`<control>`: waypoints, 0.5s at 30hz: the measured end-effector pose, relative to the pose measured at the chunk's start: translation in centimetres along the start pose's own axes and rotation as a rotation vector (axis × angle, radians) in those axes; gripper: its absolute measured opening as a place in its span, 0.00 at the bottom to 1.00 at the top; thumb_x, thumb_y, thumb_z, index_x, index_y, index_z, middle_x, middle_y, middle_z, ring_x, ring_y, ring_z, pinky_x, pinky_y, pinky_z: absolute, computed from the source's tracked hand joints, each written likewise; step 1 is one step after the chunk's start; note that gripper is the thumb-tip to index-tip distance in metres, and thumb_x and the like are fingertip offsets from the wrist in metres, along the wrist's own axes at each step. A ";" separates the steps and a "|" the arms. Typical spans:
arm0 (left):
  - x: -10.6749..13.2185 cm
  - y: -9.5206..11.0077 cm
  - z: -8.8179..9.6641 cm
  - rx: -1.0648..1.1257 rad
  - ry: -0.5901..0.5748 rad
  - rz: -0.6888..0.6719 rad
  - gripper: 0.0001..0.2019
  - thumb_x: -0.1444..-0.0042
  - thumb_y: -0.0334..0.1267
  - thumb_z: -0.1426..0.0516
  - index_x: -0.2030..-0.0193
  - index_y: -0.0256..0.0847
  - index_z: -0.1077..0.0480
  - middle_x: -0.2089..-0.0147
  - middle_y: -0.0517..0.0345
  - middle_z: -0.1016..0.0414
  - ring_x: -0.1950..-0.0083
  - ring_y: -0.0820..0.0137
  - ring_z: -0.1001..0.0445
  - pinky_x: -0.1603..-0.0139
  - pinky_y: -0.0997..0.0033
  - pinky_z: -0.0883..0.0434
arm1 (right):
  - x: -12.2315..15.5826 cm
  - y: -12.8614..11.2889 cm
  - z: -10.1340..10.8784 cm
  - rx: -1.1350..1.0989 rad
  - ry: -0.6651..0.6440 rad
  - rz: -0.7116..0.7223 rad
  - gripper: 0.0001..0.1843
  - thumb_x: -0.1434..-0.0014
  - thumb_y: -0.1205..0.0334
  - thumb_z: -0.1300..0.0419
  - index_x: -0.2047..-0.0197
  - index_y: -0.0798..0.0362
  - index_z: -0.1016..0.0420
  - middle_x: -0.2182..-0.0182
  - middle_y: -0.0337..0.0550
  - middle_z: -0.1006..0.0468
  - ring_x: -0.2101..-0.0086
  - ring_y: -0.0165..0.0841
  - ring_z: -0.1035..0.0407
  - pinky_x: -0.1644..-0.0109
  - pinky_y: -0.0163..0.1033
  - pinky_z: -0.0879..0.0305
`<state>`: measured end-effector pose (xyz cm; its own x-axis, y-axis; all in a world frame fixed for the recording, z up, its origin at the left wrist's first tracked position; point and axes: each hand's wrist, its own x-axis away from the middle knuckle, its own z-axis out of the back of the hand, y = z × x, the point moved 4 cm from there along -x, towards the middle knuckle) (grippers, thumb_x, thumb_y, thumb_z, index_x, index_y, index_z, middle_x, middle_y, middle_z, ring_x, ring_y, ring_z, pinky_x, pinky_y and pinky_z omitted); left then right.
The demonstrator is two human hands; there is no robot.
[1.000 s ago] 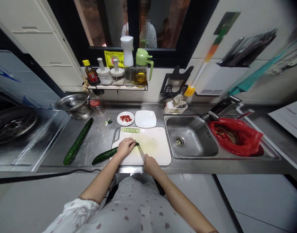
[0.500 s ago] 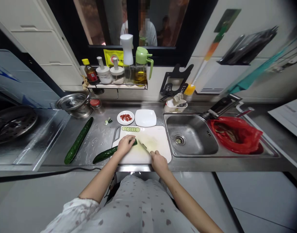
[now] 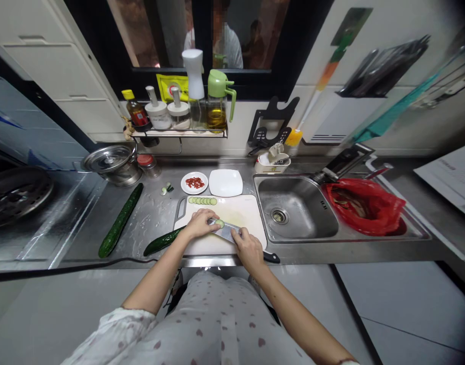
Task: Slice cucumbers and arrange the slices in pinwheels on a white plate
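Observation:
My left hand [image 3: 200, 224] is closed over the front end of a cucumber [image 3: 162, 242], whose back end sticks out past the white cutting board [image 3: 194, 248]. Its fingertips reach a round cucumber slice [image 3: 219, 223] lying on the knife's blade. My right hand [image 3: 249, 249] grips the kitchen knife [image 3: 228, 232], with its fingers on the blade and the black handle showing beyond the palm. The blade's broad side faces up over the board. A row of several overlapping cucumber slices [image 3: 202, 201] lies along the board's far edge.
Behind the board are a plate of chopped red pieces [image 3: 194, 182] and a white plate [image 3: 225, 182]. Another cucumber [image 3: 120, 220] lies at left, near a lidded metal pot [image 3: 113, 165]. At right is a sink [image 3: 297, 203] with a red plastic bag [image 3: 365, 208] beside it.
The knife has turned from edge-down to broad side up, and a cucumber slice now shows on its blade. My right hand has shifted its grip onto the blade, and both hands are closer together.

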<state>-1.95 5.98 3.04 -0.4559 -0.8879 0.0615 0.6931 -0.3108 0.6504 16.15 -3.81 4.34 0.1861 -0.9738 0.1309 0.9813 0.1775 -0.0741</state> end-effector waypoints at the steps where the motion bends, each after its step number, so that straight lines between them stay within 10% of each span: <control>1: -0.1 0.0 -0.1 0.001 -0.013 0.001 0.17 0.49 0.51 0.39 0.55 0.49 0.23 0.48 0.57 0.25 0.43 0.59 0.32 0.39 0.59 0.39 | 0.0 0.0 -0.1 -0.023 -0.013 0.002 0.23 0.35 0.67 0.52 0.38 0.46 0.36 0.51 0.50 0.32 0.61 0.33 0.35 0.57 0.35 0.43; 10: -1.2 -0.2 -1.1 0.132 0.003 0.016 0.10 0.50 0.43 0.38 0.63 0.42 0.23 0.60 0.56 0.22 0.56 0.66 0.27 0.51 0.67 0.32 | 0.1 0.5 -0.7 -0.035 -0.068 -0.037 0.21 0.35 0.67 0.52 0.40 0.45 0.34 0.52 0.48 0.32 0.63 0.32 0.35 0.58 0.35 0.43; 15: -2.6 -1.7 -1.1 0.258 0.192 0.269 0.09 0.47 0.38 0.42 0.60 0.39 0.24 0.67 0.58 0.22 0.66 0.71 0.27 0.63 0.73 0.32 | 0.3 1.7 -1.1 -0.023 -0.071 -0.083 0.20 0.35 0.65 0.51 0.40 0.46 0.34 0.52 0.47 0.33 0.63 0.31 0.33 0.60 0.34 0.43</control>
<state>-1.35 8.51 0.94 -0.1484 -0.9804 0.1293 0.5997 0.0147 0.8001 17.79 -3.94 3.12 0.1079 -0.9723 0.2072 0.9923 0.0926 -0.0825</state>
